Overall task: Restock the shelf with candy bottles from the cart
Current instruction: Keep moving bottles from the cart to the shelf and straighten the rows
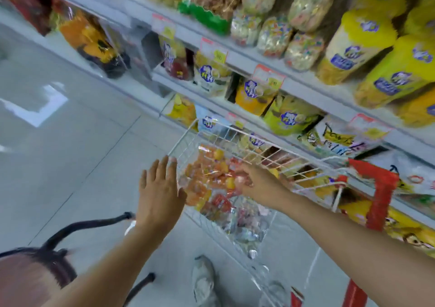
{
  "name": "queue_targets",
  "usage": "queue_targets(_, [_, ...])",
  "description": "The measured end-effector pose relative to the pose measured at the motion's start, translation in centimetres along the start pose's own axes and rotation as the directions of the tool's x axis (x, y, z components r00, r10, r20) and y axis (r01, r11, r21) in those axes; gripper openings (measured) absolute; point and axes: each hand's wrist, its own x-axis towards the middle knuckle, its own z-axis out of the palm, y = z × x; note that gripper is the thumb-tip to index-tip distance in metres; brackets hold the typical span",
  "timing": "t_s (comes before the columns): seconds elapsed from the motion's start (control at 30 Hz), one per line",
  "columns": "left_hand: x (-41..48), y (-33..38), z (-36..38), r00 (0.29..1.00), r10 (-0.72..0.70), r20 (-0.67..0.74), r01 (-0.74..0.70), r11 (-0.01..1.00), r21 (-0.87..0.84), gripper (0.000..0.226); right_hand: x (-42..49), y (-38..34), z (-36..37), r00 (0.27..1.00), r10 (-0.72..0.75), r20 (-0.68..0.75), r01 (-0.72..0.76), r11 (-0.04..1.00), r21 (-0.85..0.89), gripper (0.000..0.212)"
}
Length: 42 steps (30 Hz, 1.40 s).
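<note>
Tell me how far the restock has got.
Done: the shelf carries yellow-lidded bottles, though which are new is unclear. In hand: right hand grips an orange-candy bottle in the cart, left hand open beside it. Left: lifting it out, plus more candy lower down.

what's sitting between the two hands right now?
Head view: a clear candy bottle full of orange sweets, in the wire cart, between left hand and right hand.

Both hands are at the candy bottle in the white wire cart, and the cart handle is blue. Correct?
No: the head view shows the cart handle is red, not blue. The rest holds: left hand and right hand are at the candy bottle in the white wire cart.
</note>
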Motion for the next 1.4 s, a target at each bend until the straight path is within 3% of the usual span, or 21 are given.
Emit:
queue_targets(0.1, [0.0,-1.7,2.6,0.998,-0.036,0.05,0.039,0.998,-0.05,0.076,2.2,0.7,2.8,0.997,0.063,0.041,-0.063,0.998,0.003,0.062])
queue_targets(0.23, [-0.1,-2.6,4.9,0.997,0.0,0.076,0.005,0.998,-0.062,0.072,4.7,0.8,4.8,0.994,0.103,0.023,-0.102,0.993,-0.053,0.054])
queue_targets(0.5, [-0.5,-4.6,8.5,0.993,0.058,-0.099,-0.071,0.988,-0.138,0.067,11.3,1.5,7.7,0.988,0.141,0.07,-0.123,0.969,-0.214,0.067])
queue_targets(0.67, [-0.7,-4.8,9.8,0.988,0.039,-0.15,-0.065,0.983,-0.172,0.064,13.6,2.1,9.2,0.996,0.088,0.012,-0.07,0.853,-0.518,0.066])
queue_targets(0.87, [-0.7,-4.7,10.3,0.984,0.026,-0.178,-0.06,0.98,-0.191,0.063,14.3,2.5,10.6,0.992,0.053,-0.112,-0.112,0.766,-0.633,0.06])
queue_targets(1.0, [-0.7,-4.7,10.2,0.984,0.025,-0.174,-0.056,0.982,-0.18,0.063,13.9,2.2,10.2,0.992,0.076,-0.101,-0.116,0.862,-0.493,0.053])
queue_targets(1.13, [-0.8,-4.7,9.7,0.986,0.022,-0.162,-0.047,0.987,-0.152,0.063,12.6,1.3,8.0,0.998,-0.028,-0.048,0.025,0.998,-0.062,0.043])
queue_targets(1.3, [-0.2,-3.9,8.3,0.98,0.034,-0.196,-0.065,0.986,-0.152,0.06,11.1,-2.7,4.3,0.975,-0.198,0.098,0.14,0.897,0.419,0.035])
queue_targets(1.4, [0.8,-2.7,7.2,0.974,0.037,-0.221,-0.079,0.979,-0.185,0.065,10.6,-4.7,3.2,0.944,-0.28,0.176,0.147,0.832,0.536,0.031])
